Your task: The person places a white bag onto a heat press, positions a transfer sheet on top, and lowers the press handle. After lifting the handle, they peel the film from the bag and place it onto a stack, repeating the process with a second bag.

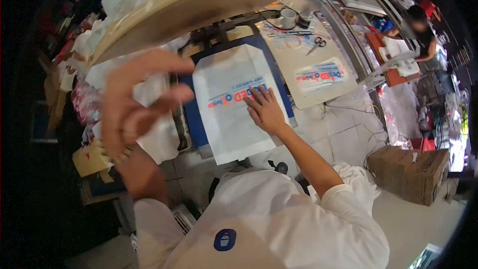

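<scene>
A white sheet [234,129] with cut-off top corners and red and blue lettering lies on a blue flat board [276,67]. Its lower end hangs past the board's near edge. My right hand [267,112] rests flat on the sheet, fingers spread over part of the print. Raised closer to the camera at the left, my left hand [142,99] is slightly blurred. Its thumb and curled forefinger stand apart, and nothing shows between them. A bracelet [117,152] circles that wrist.
A cream board [328,94] with similar print is on the right, with scissors [317,44] and a white cup [287,18] beyond. A large cream panel [199,7] spans overhead. Cardboard box [403,172] stands lower right; another person [423,40] works far right.
</scene>
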`<state>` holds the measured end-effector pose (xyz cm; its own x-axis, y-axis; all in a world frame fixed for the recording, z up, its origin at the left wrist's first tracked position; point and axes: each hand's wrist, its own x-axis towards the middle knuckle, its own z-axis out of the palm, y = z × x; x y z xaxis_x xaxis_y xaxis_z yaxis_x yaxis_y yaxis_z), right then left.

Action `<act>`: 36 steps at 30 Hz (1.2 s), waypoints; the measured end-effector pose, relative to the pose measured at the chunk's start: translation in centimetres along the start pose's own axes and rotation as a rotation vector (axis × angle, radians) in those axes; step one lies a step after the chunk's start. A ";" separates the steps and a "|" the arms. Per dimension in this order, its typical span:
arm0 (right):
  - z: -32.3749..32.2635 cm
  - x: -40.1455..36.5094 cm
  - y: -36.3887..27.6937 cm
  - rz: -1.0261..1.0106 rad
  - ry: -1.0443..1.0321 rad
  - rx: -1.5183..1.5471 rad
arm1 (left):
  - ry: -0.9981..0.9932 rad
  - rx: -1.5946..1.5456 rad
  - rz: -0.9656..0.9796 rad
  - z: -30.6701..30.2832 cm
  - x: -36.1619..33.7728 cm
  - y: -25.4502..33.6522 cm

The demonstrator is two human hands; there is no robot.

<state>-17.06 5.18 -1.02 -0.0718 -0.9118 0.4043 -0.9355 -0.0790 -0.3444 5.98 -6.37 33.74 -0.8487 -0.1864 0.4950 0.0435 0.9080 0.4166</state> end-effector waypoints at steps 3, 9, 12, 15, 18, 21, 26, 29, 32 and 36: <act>0.4 -0.2 0.0 0.000 0.005 0.017 | 0.416 0.356 -0.128 -5.4 3.8 2.0; 0.3 0.0 0.2 0.034 -0.013 0.004 | 0.545 0.517 -0.441 -14.0 13.4 -3.0; 0.4 -0.2 0.2 0.040 0.002 -0.017 | 0.410 0.651 -0.445 -15.9 17.5 -6.1; 0.6 -0.3 0.3 0.041 -0.003 -0.009 | 0.334 0.724 -0.452 -16.5 20.0 -8.0; 0.7 -0.4 0.3 0.057 0.017 0.020 | 0.290 0.774 -0.454 -16.8 21.6 -8.8; 1.1 -0.6 0.4 0.075 0.026 0.027 | 0.267 0.809 -0.445 -16.9 22.6 -8.8; 1.1 -0.7 0.5 0.078 0.054 0.045 | 0.258 0.845 -0.416 -16.7 23.6 -8.0; 1.5 -0.7 0.9 0.073 0.099 0.116 | 0.265 0.870 -0.371 -16.6 24.4 -6.9; 1.4 -1.1 1.9 0.061 0.319 0.406 | 0.324 0.878 -0.267 -16.5 24.9 -4.3; -0.4 -1.2 3.5 0.325 0.640 0.834 | 0.442 0.876 -0.027 -15.4 22.6 3.1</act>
<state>-20.39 6.14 -2.39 -0.6640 -0.5801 0.4718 -0.3294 -0.3395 -0.8810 -4.90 -13.54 57.98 -0.5618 -0.1727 0.8090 -0.5312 0.8251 -0.1927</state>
